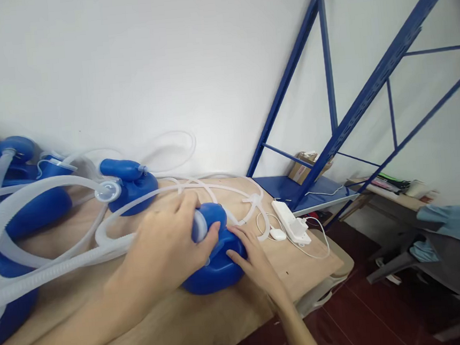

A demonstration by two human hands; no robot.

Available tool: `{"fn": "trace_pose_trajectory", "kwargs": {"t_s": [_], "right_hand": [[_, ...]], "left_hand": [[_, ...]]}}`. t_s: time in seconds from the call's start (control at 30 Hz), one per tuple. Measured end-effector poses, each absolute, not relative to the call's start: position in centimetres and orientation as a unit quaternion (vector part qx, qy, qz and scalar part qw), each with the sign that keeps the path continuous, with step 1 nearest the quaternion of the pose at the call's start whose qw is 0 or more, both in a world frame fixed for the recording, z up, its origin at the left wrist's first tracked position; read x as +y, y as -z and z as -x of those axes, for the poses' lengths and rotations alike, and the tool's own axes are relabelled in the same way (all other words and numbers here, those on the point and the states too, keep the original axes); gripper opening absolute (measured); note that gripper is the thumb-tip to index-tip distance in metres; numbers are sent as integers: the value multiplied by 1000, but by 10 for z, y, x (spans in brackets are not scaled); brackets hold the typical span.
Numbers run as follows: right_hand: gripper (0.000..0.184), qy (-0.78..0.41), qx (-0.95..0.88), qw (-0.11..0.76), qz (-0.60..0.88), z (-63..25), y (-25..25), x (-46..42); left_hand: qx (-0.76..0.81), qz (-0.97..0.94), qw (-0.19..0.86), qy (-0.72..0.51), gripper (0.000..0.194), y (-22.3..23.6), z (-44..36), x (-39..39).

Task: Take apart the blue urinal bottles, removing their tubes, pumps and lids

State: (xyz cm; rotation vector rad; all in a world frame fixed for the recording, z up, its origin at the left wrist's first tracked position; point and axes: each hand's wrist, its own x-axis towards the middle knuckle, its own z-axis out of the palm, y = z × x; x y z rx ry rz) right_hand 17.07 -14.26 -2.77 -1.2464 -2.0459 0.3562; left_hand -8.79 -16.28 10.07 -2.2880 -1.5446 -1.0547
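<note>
A blue rubber bag [217, 265] with a blue neck lies on the wooden table [211, 324] near its right end. My left hand [168, 247] is closed round the bag's neck where a pale corrugated hose [60, 262] joins it. My right hand [251, 254] rests on the bag's right side, fingers pressed against it. Thin clear tubing [252, 200] loops just behind the bag.
More blue bags [130, 184] with corrugated hoses [34, 189] lie across the table's left and back. A white power strip [290, 221] and a white charger [278, 234] with cable sit at the right end. A blue metal shelf frame [333, 131] stands against the white wall.
</note>
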Motion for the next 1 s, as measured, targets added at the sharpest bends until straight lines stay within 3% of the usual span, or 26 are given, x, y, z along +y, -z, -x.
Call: {"fn": "trace_pose_trajectory", "kwargs": {"t_s": [0.17,0.27,0.37,0.47,0.6,0.8,0.9,1.0], "right_hand": [[34,-89,-728,414,539,-149,45,-157],[33,-98,-703,456,537,-144,51,-161],[37,-131,-700,483,509,-145,58,-162],[41,-154,-683,504,505,-149,63,-162],[40,-133,-668,524,511,-148,63,-164],[40,-109,-654,531,528,-158,68,-176],[43,-91,-650,534,534,-185,66,-187],[50,-50,-625,533,568,-224,48,-202]], "left_hand": [[-553,790,124,234,29,-81,55,-172],[-537,786,172,253,24,-69,47,-182],[-470,777,288,304,19,-42,43,-184],[-374,781,370,337,27,-13,43,-173],[-362,794,356,334,29,0,48,-159],[-289,889,206,291,67,-1,90,-170],[-210,883,264,326,56,3,134,-184],[-181,859,338,340,56,7,184,-202]]}}
